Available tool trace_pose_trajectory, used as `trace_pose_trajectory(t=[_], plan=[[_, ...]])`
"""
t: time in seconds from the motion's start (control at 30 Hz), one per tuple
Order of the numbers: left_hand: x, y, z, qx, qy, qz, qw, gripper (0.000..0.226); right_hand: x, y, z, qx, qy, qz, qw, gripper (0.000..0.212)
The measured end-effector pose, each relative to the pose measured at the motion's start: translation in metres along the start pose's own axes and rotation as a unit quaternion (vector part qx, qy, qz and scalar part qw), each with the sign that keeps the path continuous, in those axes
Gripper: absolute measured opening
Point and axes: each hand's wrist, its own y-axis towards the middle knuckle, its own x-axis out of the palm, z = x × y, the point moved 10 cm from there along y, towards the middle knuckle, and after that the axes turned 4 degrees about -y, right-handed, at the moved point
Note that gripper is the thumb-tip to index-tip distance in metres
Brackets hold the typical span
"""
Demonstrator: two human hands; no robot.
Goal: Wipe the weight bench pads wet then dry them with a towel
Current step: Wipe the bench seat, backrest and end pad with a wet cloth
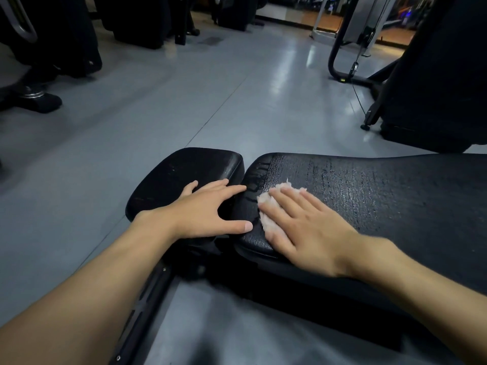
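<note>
The person is leaning over a black weight bench (263, 275), both bare forearms reaching in from the bottom of the view. The right hand (305, 227) is lying flat, fingers spread and pressing a small pale cloth (266, 204) down onto the near end of the long back pad (382, 191); nothing is being pinched, the cloth is simply being held under the palm and fingers, with its fluffy edge showing past the fingertips and along the hand's left side. The surface of this pad is glistening with streaky wet marks around and beyond the cloth, most clearly toward its rounded end.

The left hand (205, 209) is resting open on the smaller seat pad (181, 172), fingers fanned out, the index finger and thumb reaching across the narrow gap toward the back pad's rounded end. It is holding nothing. The two pads are sitting just beside each other, separated by that gap, and the dark metal frame is running underneath toward the lower left.

The bench is standing on a shiny grey floor (184, 101). Other black gym machines (434, 75) are standing well apart from it at the upper left and upper right.
</note>
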Motion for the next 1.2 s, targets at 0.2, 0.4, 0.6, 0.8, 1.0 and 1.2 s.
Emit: trace_pose_trajectory(t=[0.2,0.4,0.6,0.8,1.0,1.2], plan=[[0.001,0.004,-0.003,0.014,0.009,0.012,1.000,0.106,0.010,-0.014,-0.007,-0.044,-0.002,-0.014,0.999,0.064],[0.002,0.006,-0.015,-0.001,-0.002,0.008,1.000,0.112,0.009,0.035,0.019,0.004,0.014,-0.029,0.999,0.077],[0.002,0.003,-0.028,-0.047,0.017,-0.004,0.999,0.109,0.024,0.111,0.071,0.064,0.021,-0.035,0.997,0.061],[0.002,0.003,-0.035,-0.055,0.021,-0.004,0.998,0.095,0.029,0.145,0.095,0.130,0.032,-0.064,0.989,0.061],[0.002,0.004,-0.035,-0.051,0.017,0.000,0.999,0.090,0.023,0.122,0.064,0.110,0.030,-0.048,0.992,0.056],[-0.005,0.002,-0.034,-0.043,0.005,0.021,0.999,0.046,0.015,0.064,0.008,0.050,0.024,-0.055,0.997,0.075]])
